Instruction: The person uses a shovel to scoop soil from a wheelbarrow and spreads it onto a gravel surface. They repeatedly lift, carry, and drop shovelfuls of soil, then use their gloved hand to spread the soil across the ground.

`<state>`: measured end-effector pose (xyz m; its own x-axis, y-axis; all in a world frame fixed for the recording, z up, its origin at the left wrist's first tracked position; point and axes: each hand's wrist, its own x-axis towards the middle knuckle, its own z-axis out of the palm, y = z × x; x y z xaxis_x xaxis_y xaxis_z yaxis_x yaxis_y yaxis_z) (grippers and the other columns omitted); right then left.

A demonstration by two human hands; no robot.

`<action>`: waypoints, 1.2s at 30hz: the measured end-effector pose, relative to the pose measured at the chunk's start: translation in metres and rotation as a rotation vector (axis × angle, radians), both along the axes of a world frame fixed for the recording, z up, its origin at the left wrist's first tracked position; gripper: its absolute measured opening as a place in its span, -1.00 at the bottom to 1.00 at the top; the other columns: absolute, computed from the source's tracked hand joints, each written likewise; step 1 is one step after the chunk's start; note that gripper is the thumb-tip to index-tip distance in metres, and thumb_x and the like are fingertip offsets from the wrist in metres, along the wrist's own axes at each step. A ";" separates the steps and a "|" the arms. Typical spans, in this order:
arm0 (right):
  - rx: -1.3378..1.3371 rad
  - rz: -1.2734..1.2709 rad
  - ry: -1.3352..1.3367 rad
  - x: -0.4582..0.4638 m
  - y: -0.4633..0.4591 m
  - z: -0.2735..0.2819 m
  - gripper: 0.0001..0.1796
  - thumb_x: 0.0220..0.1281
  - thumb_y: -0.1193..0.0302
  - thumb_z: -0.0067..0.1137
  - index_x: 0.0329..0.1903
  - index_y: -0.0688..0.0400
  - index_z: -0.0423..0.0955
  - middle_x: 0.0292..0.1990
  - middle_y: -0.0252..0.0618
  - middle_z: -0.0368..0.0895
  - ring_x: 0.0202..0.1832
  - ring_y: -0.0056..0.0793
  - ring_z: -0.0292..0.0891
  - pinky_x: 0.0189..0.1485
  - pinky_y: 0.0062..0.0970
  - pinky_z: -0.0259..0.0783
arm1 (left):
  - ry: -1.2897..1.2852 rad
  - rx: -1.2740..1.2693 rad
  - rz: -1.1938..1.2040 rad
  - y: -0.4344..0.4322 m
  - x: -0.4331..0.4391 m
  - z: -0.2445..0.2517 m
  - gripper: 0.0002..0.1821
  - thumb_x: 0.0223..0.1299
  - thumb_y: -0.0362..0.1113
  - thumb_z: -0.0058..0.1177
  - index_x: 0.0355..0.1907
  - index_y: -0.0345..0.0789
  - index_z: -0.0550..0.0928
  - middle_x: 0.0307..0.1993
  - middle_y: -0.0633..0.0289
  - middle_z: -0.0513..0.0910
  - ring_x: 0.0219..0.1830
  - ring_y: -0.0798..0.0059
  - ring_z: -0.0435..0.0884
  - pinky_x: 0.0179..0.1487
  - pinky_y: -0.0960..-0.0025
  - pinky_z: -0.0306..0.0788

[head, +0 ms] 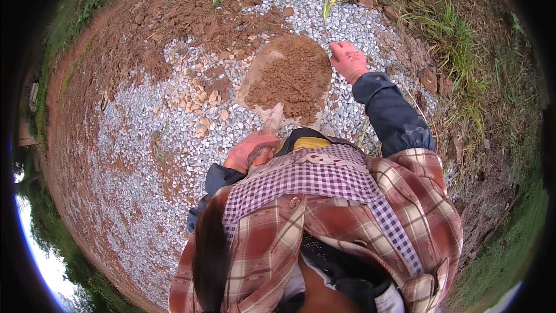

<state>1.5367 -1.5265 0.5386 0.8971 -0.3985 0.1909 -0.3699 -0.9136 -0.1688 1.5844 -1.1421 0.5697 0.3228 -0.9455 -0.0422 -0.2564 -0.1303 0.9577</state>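
Observation:
A broad shovel-like pan [253, 84] lies before me above the gravel, its rounded end away from me. Damp brown soil [299, 79] covers most of its surface. My left hand [248, 151], in a pinkish-red work glove, is closed around the short handle [273, 121], whose near end shows orange. My right hand [349, 61], gloved alike, is at the far right rim of the pan with its fingers bent. Its fingertips are partly hidden, so whether they grip the rim is not clear.
Grey gravel [143, 139] spreads around the pan, with tan stones [202, 95] to its left. Loose reddish soil [195, 17] lies beyond. A yellow-green leaf [329, 7] rests on the gravel. Grass clumps [456, 48] grow along the right side. My checked apron [299, 171] is close behind the handle.

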 end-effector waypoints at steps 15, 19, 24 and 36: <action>1.777 -0.500 -0.337 -0.048 -0.014 -0.065 0.00 0.15 -0.36 -0.19 0.42 0.13 -0.01 0.36 0.00 0.09 0.31 0.03 0.11 0.22 0.16 0.13 | 0.208 -0.016 -0.027 0.000 0.010 -0.011 -0.80 0.29 -0.39 0.02 -0.05 -0.29 0.60 -0.26 0.21 0.53 -0.24 0.47 0.54 -0.15 0.47 0.41; 2.461 -0.339 -0.606 -0.020 0.063 -0.071 -0.34 0.28 -0.19 -0.18 0.23 -0.01 0.33 0.18 -0.25 0.42 0.15 -0.14 0.37 0.18 0.04 0.29 | -0.090 -0.131 -0.241 -0.005 0.034 -0.021 -0.71 0.21 -0.51 0.02 0.00 -0.31 0.55 -0.12 0.19 0.47 -0.24 0.48 0.54 -0.14 0.46 0.43; 2.216 -0.389 -0.812 -0.016 0.069 -0.069 -0.30 0.34 -0.17 -0.29 0.26 0.11 0.28 0.17 -0.16 0.42 0.13 -0.17 0.39 0.20 -0.08 0.30 | 1.000 0.350 -0.085 -0.011 0.055 -0.018 -0.75 0.27 -0.41 -0.04 -0.03 -0.45 0.49 -0.31 0.19 0.49 -0.31 0.47 0.52 -0.25 0.47 0.41; 0.702 0.056 -0.638 -0.043 0.071 0.001 -0.13 0.26 -0.19 -0.20 0.42 0.13 -0.09 0.37 -0.03 0.03 0.40 -0.01 -0.06 0.39 -0.22 0.02 | -0.641 0.130 0.007 0.041 -0.006 0.057 -0.73 -0.04 -0.11 0.23 -0.35 -0.26 0.67 -0.42 0.14 0.56 -0.38 0.21 0.50 -0.37 0.27 0.33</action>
<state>1.4938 -1.4554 0.5399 0.7276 -0.5678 0.3851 0.0233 -0.5406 -0.8410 1.5789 -1.1012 0.6263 0.3281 -0.9435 0.0470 -0.7703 -0.2385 0.5914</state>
